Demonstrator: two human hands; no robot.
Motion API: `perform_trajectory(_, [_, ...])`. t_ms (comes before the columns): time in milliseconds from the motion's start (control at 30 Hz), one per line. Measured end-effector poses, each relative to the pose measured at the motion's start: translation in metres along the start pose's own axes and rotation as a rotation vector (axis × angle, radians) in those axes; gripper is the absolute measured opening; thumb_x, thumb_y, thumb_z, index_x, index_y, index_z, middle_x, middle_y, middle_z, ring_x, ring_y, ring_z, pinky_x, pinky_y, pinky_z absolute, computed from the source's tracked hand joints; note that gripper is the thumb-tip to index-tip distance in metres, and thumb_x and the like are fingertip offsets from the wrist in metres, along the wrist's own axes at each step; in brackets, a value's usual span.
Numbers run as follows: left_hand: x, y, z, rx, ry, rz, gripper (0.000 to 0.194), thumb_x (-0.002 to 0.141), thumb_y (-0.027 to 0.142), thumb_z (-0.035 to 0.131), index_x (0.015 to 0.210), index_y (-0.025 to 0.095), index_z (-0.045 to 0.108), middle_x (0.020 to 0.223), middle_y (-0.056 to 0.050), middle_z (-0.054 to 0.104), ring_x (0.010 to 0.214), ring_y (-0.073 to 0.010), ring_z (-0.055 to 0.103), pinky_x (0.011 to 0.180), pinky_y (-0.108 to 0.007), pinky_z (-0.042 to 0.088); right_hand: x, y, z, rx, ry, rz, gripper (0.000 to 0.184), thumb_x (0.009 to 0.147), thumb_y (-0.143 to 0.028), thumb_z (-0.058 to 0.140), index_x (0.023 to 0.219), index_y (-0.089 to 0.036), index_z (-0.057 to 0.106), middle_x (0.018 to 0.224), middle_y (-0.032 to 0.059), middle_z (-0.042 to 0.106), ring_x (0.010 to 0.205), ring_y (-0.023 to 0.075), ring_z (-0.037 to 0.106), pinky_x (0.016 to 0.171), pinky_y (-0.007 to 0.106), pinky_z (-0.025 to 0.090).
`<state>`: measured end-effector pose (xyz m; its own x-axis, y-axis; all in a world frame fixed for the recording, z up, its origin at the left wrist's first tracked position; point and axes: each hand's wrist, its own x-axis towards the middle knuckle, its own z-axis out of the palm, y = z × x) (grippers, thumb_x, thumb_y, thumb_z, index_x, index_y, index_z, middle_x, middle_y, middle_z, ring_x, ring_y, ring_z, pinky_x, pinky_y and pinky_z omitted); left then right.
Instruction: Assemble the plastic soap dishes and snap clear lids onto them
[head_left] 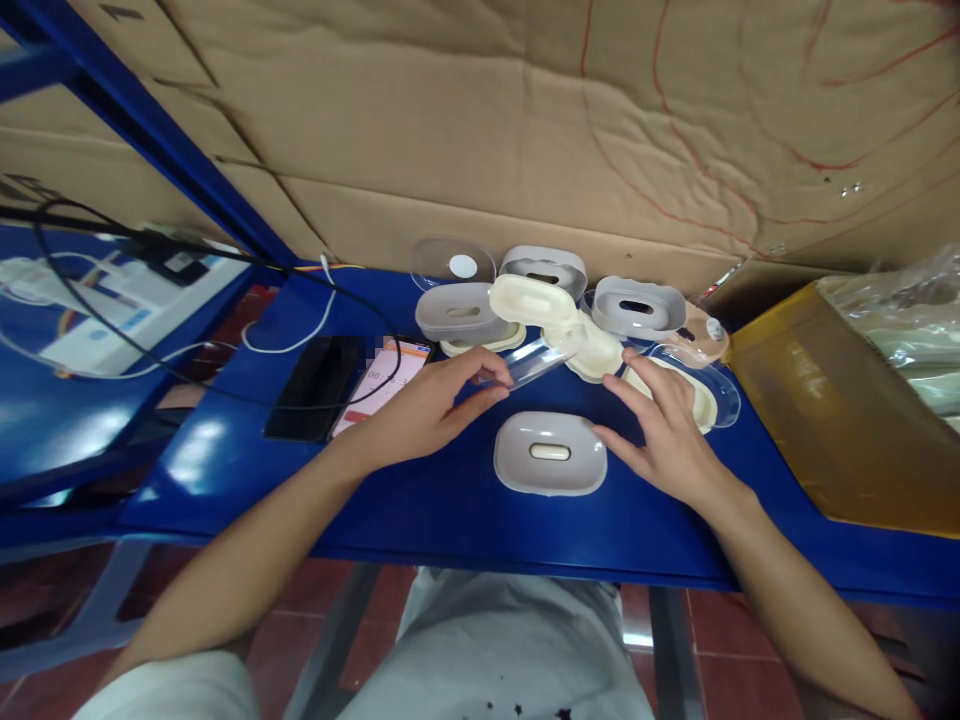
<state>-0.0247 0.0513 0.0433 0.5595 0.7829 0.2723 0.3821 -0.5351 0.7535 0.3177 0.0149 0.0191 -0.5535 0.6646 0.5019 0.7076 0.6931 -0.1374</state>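
My left hand (480, 385) pinches a clear plastic piece (541, 362), tilted above the blue table. My right hand (660, 425) has its fingers spread, with the thumb tip at the right rim of a grey oval dish (517, 455). This dish has a slot in its middle with something cream showing in it. Cream oval trays (532, 300) lie piled just behind the clear piece. Another cream tray (598, 352) sits close to my right fingertips.
Several grey oval dishes (637, 305) stand along the cardboard wall (450, 210), beside a clear oval lid (435, 258). Phones (382, 375) lie on the left near a black cable (225, 388). A yellowish box (825, 420) bounds the right side. Power strips (127, 330) are at far left.
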Motion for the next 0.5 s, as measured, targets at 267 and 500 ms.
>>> perform_trajectory(267, [0.000, 0.007, 0.020, -0.893, -0.121, -0.255, 0.029, 0.110, 0.045, 0.068, 0.126, 0.021, 0.067, 0.102, -0.006, 0.078, 0.086, -0.0185, 0.077, 0.071, -0.028, 0.056, -0.001, -0.009, -0.004, -0.055, 0.045, -0.105, 0.097, 0.100, -0.036, 0.078, 0.176, -0.044, 0.018, 0.167, 0.0134, 0.052, 0.147, 0.0399, 0.057, 0.115, 0.061, 0.049])
perform_trajectory(500, [-0.004, 0.006, 0.016, -0.339, -0.086, -0.159, 0.050, 0.106, 0.052, 0.069, 0.148, 0.026, 0.063, 0.131, -0.011, 0.071, 0.117, -0.0244, 0.068, 0.098, -0.038, 0.056, 0.003, -0.011, -0.007, 0.128, -0.102, -0.020, 0.084, 0.095, -0.059, 0.080, 0.164, -0.028, 0.043, 0.154, 0.0202, 0.061, 0.137, 0.0415, 0.063, 0.108, 0.059, 0.055])
